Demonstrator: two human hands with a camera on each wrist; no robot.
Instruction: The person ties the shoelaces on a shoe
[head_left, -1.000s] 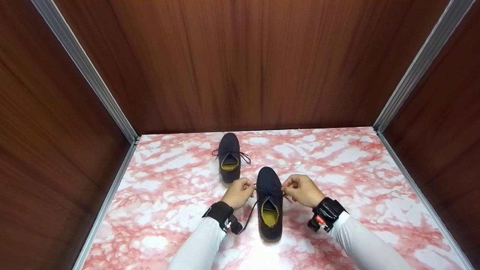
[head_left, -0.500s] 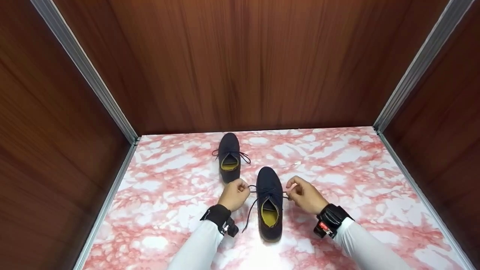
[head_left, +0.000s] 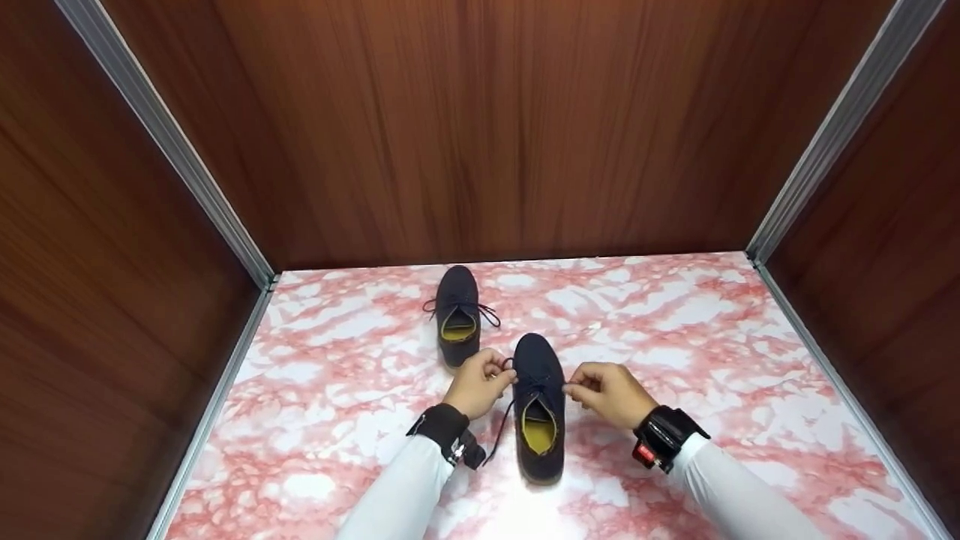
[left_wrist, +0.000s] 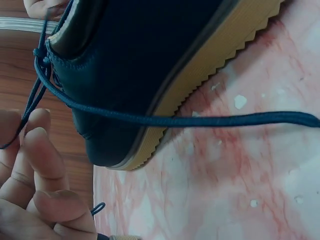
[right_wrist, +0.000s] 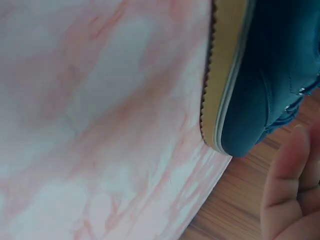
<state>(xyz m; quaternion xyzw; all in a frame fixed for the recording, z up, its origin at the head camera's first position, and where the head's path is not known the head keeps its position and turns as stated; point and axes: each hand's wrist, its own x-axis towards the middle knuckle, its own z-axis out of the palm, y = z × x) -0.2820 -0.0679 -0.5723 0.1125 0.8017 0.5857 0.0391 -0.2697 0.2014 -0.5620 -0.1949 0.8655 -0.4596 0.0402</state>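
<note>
A dark navy shoe with a yellow insole stands upright on the marbled surface, toe pointing away from me. At its left side my left hand pinches a loop of the dark shoelace between thumb and fingers. A loose lace end hangs across the shoe's side in the left wrist view. My right hand is at the shoe's right edge, thumb and forefinger pinched together on the lace there. A knot sits over the tongue. The right wrist view shows only part of the right hand's fingers.
A matching shoe, its laces tied in a bow, stands farther back and to the left. The pink-and-white marbled surface is enclosed by brown wood-grain panels at the back and both sides, with metal strips in the corners.
Both hands drew apart slightly, pulling the lace loops outward, then came back in to the shoe's sides. The right hand is now a little lower. The shoes have stayed in place.
</note>
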